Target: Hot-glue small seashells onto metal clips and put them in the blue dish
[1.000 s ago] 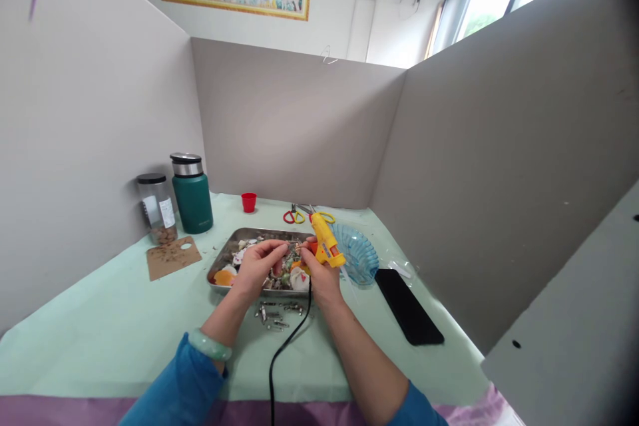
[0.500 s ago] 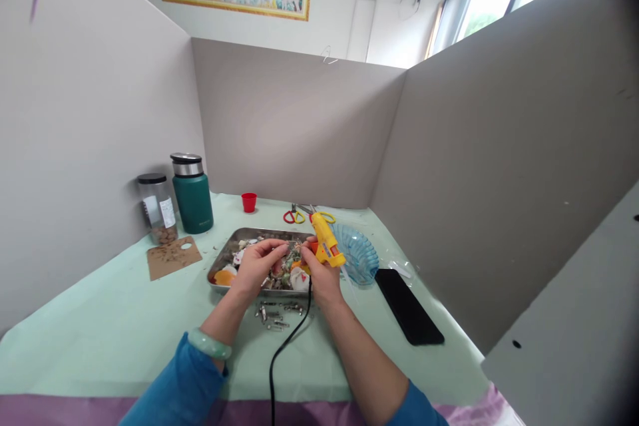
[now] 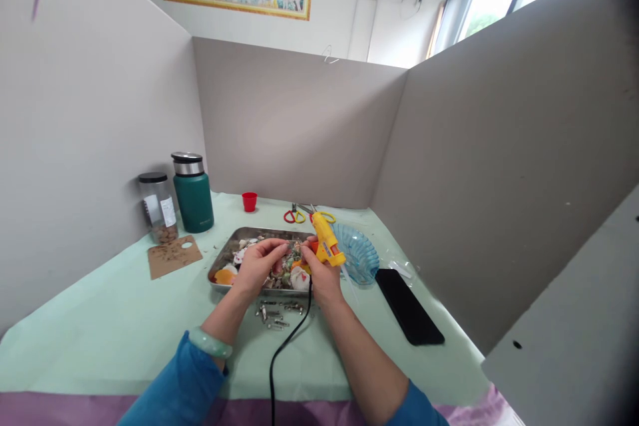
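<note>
My right hand [image 3: 323,273] is closed round a yellow hot glue gun [image 3: 327,239], whose nozzle points up and away from me. A clear glue stick [image 3: 348,276] sticks out of its back, and a black cord [image 3: 289,339] runs down from it towards me. My left hand [image 3: 259,265] faces it, thumb and forefinger pinched together on something too small to make out. Both hands are over a metal tray [image 3: 234,288] full of small mixed trinkets. Several silver metal clips [image 3: 272,313] lie on the cloth just in front of the tray.
Behind the tray lie scissors [image 3: 294,215] and a red cup [image 3: 249,202]. To the right are a blue glass dish [image 3: 362,256] and a black phone [image 3: 409,306]. A green flask [image 3: 193,200], a jar [image 3: 160,213] and a brown card [image 3: 172,258] stand or lie left. Grey partitions enclose the table.
Hardly anything differs: both hands and the glue gun hold the same position, and the whole view has shifted very slightly.
</note>
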Tool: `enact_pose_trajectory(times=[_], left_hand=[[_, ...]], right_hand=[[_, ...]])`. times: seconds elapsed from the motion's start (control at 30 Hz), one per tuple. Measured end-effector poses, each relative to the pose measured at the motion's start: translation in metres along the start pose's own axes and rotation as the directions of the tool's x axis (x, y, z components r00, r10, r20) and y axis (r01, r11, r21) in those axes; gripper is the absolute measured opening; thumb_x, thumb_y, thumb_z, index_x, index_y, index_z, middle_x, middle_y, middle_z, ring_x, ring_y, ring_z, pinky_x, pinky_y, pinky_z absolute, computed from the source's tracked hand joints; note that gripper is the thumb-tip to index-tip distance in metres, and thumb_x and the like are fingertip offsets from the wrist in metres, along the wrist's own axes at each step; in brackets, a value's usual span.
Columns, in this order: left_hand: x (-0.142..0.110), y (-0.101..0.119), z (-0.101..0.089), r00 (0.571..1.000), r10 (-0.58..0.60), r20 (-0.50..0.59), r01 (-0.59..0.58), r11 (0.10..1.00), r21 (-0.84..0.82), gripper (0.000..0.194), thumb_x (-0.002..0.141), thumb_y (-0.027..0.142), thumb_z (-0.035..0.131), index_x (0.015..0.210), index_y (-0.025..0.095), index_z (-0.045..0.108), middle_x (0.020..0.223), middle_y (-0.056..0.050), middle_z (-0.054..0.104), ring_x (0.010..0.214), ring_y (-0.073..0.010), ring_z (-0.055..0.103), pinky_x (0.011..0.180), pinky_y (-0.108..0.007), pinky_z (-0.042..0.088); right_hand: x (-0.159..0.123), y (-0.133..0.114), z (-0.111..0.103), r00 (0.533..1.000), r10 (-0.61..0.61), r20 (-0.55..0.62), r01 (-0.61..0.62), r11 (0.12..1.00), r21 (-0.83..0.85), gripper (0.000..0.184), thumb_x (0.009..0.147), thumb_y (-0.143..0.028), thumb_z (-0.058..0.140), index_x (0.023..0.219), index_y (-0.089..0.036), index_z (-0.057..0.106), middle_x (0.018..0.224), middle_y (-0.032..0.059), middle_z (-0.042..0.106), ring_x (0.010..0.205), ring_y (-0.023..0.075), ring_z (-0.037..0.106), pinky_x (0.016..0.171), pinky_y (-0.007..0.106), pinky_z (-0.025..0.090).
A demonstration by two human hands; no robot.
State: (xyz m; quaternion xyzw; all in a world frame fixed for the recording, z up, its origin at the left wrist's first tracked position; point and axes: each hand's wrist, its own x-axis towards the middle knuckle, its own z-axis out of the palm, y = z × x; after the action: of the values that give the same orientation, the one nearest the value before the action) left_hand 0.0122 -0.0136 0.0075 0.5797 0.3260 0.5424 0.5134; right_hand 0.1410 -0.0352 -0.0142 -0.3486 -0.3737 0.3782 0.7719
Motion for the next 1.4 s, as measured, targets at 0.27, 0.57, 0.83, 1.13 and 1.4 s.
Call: enact_pose_trajectory(times=[0.27, 0.57, 0.83, 1.13, 1.4], left_hand=[[0.002, -0.003, 0.0, 1.0, -0.012, -0.007, 0.012, 0.999, 0.046, 0.031, 0.069, 0.042, 0.07, 0.077, 0.012, 0.063, 0.05, 0.002, 0.058, 0.039, -0.0063, 0.042, 0.04, -0.018, 0.031], [0.0, 0.0, 0.001, 1.0, -0.024, -0.012, 0.025, 0.998, 0.058, 0.03, 0.069, 0.043, 0.068, 0.069, 0.014, 0.062, 0.051, 0.002, 0.058, 0.039, -0.0063, 0.042, 0.04, -0.019, 0.031], [0.002, 0.001, -0.001, 0.998, -0.069, 0.004, 0.068, 0.998, 0.007, 0.031, 0.067, 0.043, 0.069, 0.068, 0.014, 0.06, 0.054, 0.002, 0.059, 0.038, -0.0052, 0.04, 0.039, -0.018, 0.029], [0.016, -0.005, -0.003, 0.997, -0.071, -0.044, 0.078, 0.979, 0.189, 0.031, 0.066, 0.043, 0.068, 0.072, 0.013, 0.065, 0.053, 0.002, 0.058, 0.039, -0.0065, 0.039, 0.04, -0.019, 0.028], [0.067, 0.006, 0.051, 0.886, 0.198, 0.419, -0.461, 0.471, 0.752, 0.026, 0.077, 0.037, 0.054, 0.076, 0.021, 0.075, 0.074, -0.006, 0.069, 0.07, -0.02, 0.059, 0.064, -0.027, 0.042]], right_hand=[[0.0, 0.0, 0.0, 1.0, 0.007, -0.013, -0.007, 1.0, -0.008, 0.027, 0.065, -0.026, 0.072, 0.089, -0.021, 0.06, 0.069, -0.0063, 0.061, 0.053, 0.0093, 0.052, 0.054, 0.022, 0.046], [0.001, 0.001, 0.001, 0.999, 0.03, -0.011, -0.03, 0.999, -0.039, 0.03, 0.063, -0.029, 0.073, 0.088, -0.02, 0.06, 0.066, -0.0059, 0.06, 0.051, 0.0098, 0.051, 0.052, 0.023, 0.045], [0.002, 0.001, -0.001, 0.999, 0.025, -0.031, -0.028, 0.993, -0.112, 0.029, 0.065, -0.033, 0.071, 0.089, -0.021, 0.059, 0.063, -0.006, 0.057, 0.049, 0.0107, 0.049, 0.051, 0.023, 0.045], [-0.007, -0.013, -0.002, 0.982, -0.154, -0.109, 0.116, 0.95, -0.29, 0.024, 0.076, -0.036, 0.062, 0.094, -0.02, 0.059, 0.081, -0.001, 0.063, 0.069, 0.0137, 0.058, 0.067, 0.024, 0.048], [-0.006, -0.041, -0.02, 0.901, -0.417, -0.122, 0.334, 0.845, -0.418, 0.022, 0.083, -0.036, 0.057, 0.096, -0.019, 0.057, 0.09, 0.0043, 0.062, 0.083, 0.0181, 0.058, 0.08, 0.031, 0.047]])
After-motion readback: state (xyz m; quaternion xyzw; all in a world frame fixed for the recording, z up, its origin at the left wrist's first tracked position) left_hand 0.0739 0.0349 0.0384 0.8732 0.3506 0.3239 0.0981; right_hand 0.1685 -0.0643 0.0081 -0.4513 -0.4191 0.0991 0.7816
